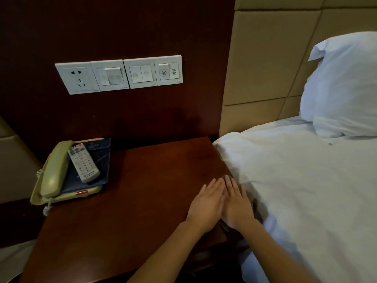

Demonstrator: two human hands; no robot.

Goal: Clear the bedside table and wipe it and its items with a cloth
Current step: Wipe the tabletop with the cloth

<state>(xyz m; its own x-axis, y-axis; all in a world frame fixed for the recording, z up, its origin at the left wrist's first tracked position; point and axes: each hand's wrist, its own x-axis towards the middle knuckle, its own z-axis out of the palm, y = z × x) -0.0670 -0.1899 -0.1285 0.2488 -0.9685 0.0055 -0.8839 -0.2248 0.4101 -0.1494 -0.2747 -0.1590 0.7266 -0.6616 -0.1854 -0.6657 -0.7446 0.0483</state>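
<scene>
Item: dark cloth (228, 177), lower centre-right, at the table's (142, 190) bedside edge, mostly hidden. Your left hand (206, 203) and right hand (234, 205) press it flat, fingers straight, gripping nothing. Keep pressure even. Telephone (53, 174) and remote (83, 163), centre left, not yet cleared.

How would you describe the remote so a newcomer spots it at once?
Start at the dark wooden bedside table left of the white bed. On its far left corner sits a beige phone with a blue folder on top. The remote lies on that folder, next to the handset: the only slim grey bar covered in small buttons.
</scene>
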